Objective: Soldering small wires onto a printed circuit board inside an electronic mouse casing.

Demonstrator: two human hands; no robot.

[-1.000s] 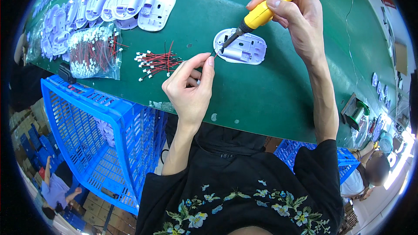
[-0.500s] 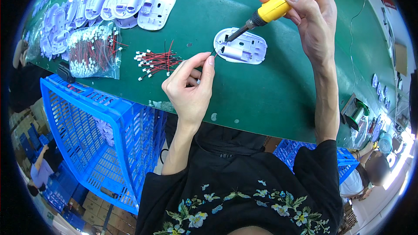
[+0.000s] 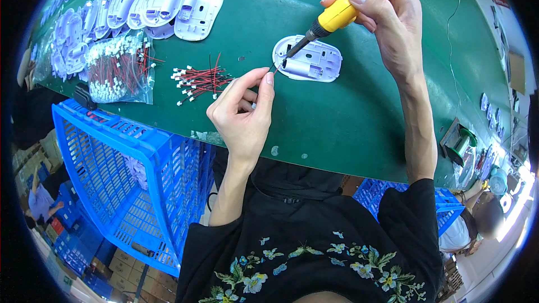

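The left hand, near the middle of the frame, has its thumb and forefinger pinched together on a thin wire. The wire's far end reaches the left edge of a white plastic shell, which lies flat, inner side up, just above the centre of the frame on a green table.

The right hand, at the upper right, is closed around the yellow handle of a soldering iron. Its dark tip slants down to the left end of the shell; I cannot tell whether they touch.

Left of the left hand lies 1 loose pile of red and black wires with white plugs. Beside it sits 1 clear bag of similar wires, and more shells fill the upper left.

A blue crate stands at the lower left; a green spool is at the right.
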